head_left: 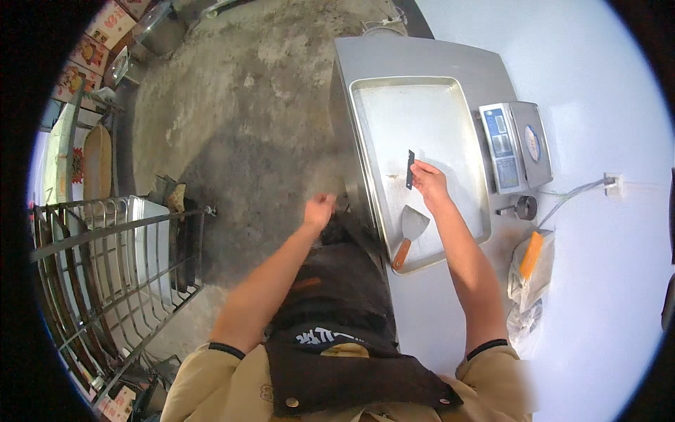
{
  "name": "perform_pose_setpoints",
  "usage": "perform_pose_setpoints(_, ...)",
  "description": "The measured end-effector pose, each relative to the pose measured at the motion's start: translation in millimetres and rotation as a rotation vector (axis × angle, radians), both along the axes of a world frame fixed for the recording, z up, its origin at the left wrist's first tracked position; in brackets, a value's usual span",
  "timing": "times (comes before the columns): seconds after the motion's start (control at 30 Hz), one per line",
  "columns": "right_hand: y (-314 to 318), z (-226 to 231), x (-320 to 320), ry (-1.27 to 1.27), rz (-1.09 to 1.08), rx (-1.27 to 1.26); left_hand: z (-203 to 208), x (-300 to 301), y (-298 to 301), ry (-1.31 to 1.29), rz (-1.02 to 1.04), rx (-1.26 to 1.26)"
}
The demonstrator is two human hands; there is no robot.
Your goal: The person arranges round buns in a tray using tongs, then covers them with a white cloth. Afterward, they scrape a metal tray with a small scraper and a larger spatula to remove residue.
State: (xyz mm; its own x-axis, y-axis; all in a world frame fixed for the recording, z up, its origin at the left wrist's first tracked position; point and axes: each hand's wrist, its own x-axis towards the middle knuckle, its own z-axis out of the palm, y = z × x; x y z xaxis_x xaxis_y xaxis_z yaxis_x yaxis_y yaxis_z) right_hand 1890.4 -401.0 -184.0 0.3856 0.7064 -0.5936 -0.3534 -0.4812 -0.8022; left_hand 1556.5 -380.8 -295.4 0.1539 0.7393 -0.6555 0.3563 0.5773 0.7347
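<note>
My right hand (429,180) is closed in a pinch on a short, flat black strip (410,169) with small holes or notches, held over the large metal baking tray (394,126). Inside the tray, below that hand, lies a scraper (413,224) with a wide metal blade and a wooden handle. A few brown crumbs (394,176) dot the tray's bottom. My left hand (320,212) hangs left of the table edge, in front of the dark apron (330,281). Its fingers are curled in, and whether anything small is inside them is hidden.
The tray rests on a metal table (436,60). To its right are a digital scale (517,148), a dark round cup with a handle (524,207) and a plastic bag (524,271) with an orange piece. A metal rack (116,267) holding trays stands at left.
</note>
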Motion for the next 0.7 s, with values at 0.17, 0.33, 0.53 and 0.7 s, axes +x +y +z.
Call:
perform_pose_setpoints(0.17, -30, 8, -6, 0.17, -0.071, 0.031, 22, -23, -62, 0.008, -0.117, -0.016)
perform_pose_setpoints(0.33, -62, 7, 2, 0.049, -0.064, -0.011, 101, 14, -77, 0.058, -0.386, 0.218)
perform_pose_setpoints(0.53, -105, 5, 16, -0.459, -0.056, -0.056, 171, 91, -114, 0.296, -0.952, 0.41)
perform_pose_setpoints(0.7, -154, -25, 49, -0.503, -0.166, 0.014, 159, 137, -127, 0.519, -1.148, 0.648)
